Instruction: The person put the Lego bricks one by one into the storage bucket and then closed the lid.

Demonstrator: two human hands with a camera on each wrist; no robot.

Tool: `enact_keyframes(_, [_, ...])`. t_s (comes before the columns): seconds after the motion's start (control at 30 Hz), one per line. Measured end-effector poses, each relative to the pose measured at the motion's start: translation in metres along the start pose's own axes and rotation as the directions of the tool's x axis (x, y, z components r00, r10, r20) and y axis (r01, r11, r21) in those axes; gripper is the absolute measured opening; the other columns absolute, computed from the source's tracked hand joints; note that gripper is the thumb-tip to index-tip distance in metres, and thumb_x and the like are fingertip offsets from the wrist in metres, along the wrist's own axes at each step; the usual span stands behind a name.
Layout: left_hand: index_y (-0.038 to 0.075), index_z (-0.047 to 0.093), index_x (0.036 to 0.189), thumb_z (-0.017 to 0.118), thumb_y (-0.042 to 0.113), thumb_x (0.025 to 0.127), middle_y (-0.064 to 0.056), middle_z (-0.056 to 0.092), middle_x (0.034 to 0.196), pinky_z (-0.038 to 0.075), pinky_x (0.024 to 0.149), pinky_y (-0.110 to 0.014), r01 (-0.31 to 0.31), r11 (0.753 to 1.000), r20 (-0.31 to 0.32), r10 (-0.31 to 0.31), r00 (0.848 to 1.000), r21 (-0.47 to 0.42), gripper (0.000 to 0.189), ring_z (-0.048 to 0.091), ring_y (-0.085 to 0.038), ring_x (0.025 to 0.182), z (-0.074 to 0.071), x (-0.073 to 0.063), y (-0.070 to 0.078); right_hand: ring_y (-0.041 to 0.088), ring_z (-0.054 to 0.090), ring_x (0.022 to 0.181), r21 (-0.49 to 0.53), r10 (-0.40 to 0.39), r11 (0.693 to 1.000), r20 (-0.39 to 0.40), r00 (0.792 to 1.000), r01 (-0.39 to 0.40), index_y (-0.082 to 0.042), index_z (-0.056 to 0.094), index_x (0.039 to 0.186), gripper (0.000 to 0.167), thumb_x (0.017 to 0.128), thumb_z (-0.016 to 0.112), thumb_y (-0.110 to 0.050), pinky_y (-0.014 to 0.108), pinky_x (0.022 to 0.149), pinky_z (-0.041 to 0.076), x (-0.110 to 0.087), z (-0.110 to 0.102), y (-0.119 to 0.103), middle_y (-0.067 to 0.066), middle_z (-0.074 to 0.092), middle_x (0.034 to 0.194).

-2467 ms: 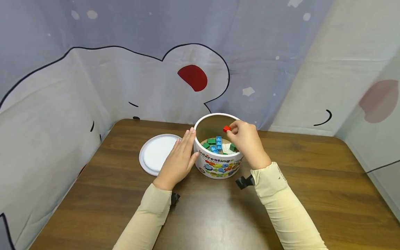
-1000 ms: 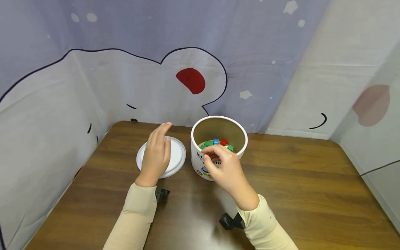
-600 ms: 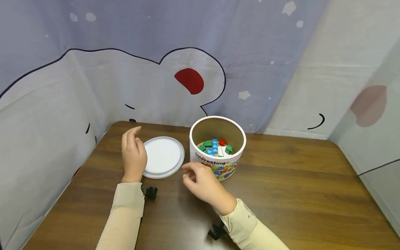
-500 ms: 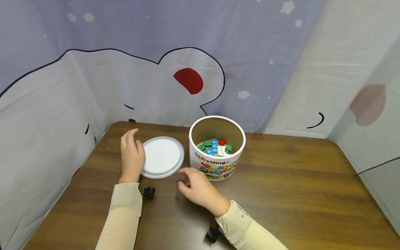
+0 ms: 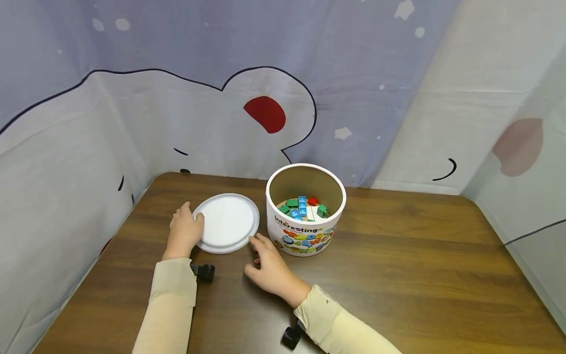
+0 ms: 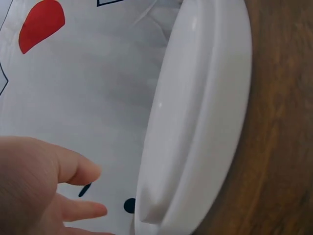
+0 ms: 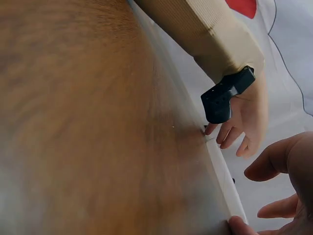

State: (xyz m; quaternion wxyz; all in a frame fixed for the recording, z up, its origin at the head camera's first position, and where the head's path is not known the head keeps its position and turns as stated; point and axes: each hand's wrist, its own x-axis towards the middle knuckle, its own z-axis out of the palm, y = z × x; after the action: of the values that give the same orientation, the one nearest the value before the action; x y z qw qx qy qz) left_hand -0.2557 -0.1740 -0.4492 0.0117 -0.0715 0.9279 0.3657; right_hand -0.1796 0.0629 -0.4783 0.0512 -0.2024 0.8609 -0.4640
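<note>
A round white lid lies flat on the table, rim raised around its middle. My left hand is at the lid's left edge with fingers loosely bent; the left wrist view shows the fingers a little apart from the lid. At the lid's right front edge is my right hand, thumb and fingers spread. In the right wrist view one fingertip is right at the rim. Beside the lid stands a white tub with a printed label, holding several green, blue, red and white toy bricks.
The brown wooden table runs far to the right of the tub. Behind it hangs a printed curtain. A black wrist camera sits on the left wrist and another camera on the right.
My right hand has released a red brick into the tub and moved left and toward me to the lid. My left hand has left the tub's side for the lid's left edge.
</note>
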Motion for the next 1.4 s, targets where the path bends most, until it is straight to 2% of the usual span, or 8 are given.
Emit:
enact_keyframes(0.17, [-0.017, 0.013, 0.154, 0.034, 0.022, 0.105, -0.046, 0.025, 0.151, 0.022, 0.116, -0.065, 0.027, 0.998, 0.07, -0.031, 0.997, 0.063, 0.066, 0.024, -0.062, 0.139, 0.003, -0.001, -0.003, 0.034, 0.048, 0.128, -0.054, -0.006, 0.999, -0.001, 1.0, 0.006, 0.005, 0.046, 0.148, 0.068, 0.085, 0.065, -0.009, 0.031, 0.095, 0.051, 0.003, 0.005, 0.003, 0.025, 0.036, 0.155])
enact_keyframes(0.33, [-0.011, 0.017, 0.156, 0.034, 0.025, 0.106, -0.043, 0.032, 0.149, 0.031, 0.11, -0.067, 0.024, 0.996, 0.081, -0.031, 0.996, 0.081, 0.064, 0.034, -0.061, 0.134, 0.002, -0.003, -0.001, 0.034, 0.045, 0.129, -0.115, -0.025, 0.993, -0.004, 1.0, 0.025, 0.004, 0.047, 0.147, 0.068, 0.084, 0.066, -0.01, 0.037, 0.101, 0.047, 0.006, 0.004, 0.007, 0.023, 0.04, 0.154])
enact_keyframes(0.53, [-0.008, 0.021, 0.156, 0.034, 0.025, 0.106, -0.044, 0.035, 0.144, 0.034, 0.108, -0.066, 0.026, 0.999, 0.036, -0.027, 0.999, 0.038, 0.061, 0.039, -0.059, 0.132, -0.005, -0.005, 0.002, 0.029, 0.054, 0.112, -0.127, -0.027, 0.992, 0.0, 1.0, 0.026, 0.004, 0.05, 0.145, 0.065, 0.083, 0.067, -0.008, 0.026, 0.09, 0.051, 0.006, 0.002, 0.009, 0.022, 0.043, 0.15])
enact_keyframes(0.7, [-0.009, 0.031, 0.152, 0.038, 0.012, 0.104, -0.04, 0.043, 0.14, 0.037, 0.105, -0.065, -0.063, 0.998, -0.065, 0.063, 0.996, -0.005, 0.053, 0.044, -0.056, 0.129, -0.014, -0.007, 0.006, 0.028, 0.053, 0.111, -0.141, -0.049, 0.989, -0.01, 0.999, 0.047, 0.001, 0.055, 0.141, 0.059, 0.083, 0.067, -0.005, 0.024, 0.086, 0.05, 0.006, -0.001, 0.008, 0.02, 0.048, 0.141])
enact_keyframes(0.97, [-0.004, 0.047, 0.145, 0.039, 0.002, 0.103, -0.033, 0.054, 0.131, 0.044, 0.097, -0.065, -0.219, 0.976, -0.249, 0.214, 0.945, 0.007, 0.042, 0.052, -0.05, 0.122, -0.021, -0.018, 0.023, 0.024, 0.055, 0.104, -0.262, -0.106, 0.959, 0.01, 0.994, 0.105, -0.004, 0.065, 0.127, 0.038, 0.089, 0.068, -0.005, 0.033, 0.091, 0.048, 0.003, -0.005, 0.0, 0.012, 0.056, 0.118])
enact_keyframes(1.17, [0.002, 0.063, 0.132, 0.042, 0.004, 0.102, -0.026, 0.061, 0.129, 0.047, 0.093, -0.061, -0.297, 0.954, -0.353, 0.266, 0.897, -0.037, 0.036, 0.058, -0.046, 0.117, -0.02, -0.027, 0.039, 0.022, 0.048, 0.103, -0.352, -0.161, 0.925, -0.034, 0.986, 0.139, -0.013, 0.068, 0.11, 0.023, 0.089, 0.076, -0.012, 0.033, 0.089, 0.044, -0.004, -0.005, -0.011, 0.004, 0.054, 0.112])
enact_keyframes(1.27, [0.003, 0.07, 0.123, 0.047, 0.003, 0.1, -0.022, 0.064, 0.126, 0.05, 0.084, -0.051, -0.318, 0.945, -0.385, 0.265, 0.884, -0.079, 0.032, 0.063, -0.039, 0.105, -0.023, -0.031, 0.046, 0.021, 0.049, 0.097, -0.412, -0.261, 0.888, -0.079, 0.962, 0.207, -0.015, 0.067, 0.098, 0.019, 0.086, 0.082, -0.015, 0.032, 0.085, 0.045, -0.004, -0.006, -0.013, 0.0, 0.057, 0.103])
enact_keyframes(1.4, [0.004, 0.072, 0.118, 0.05, 0.006, 0.098, -0.015, 0.07, 0.118, 0.046, 0.066, -0.03, -0.319, 0.94, -0.411, 0.245, 0.878, -0.123, 0.03, 0.059, -0.025, 0.077, -0.027, -0.036, 0.054, 0.017, 0.055, 0.086, -0.46, -0.414, 0.832, -0.143, 0.899, 0.31, -0.014, 0.062, 0.087, 0.023, 0.082, 0.085, -0.011, 0.029, 0.077, 0.049, -0.003, -0.012, -0.017, -0.002, 0.058, 0.09])
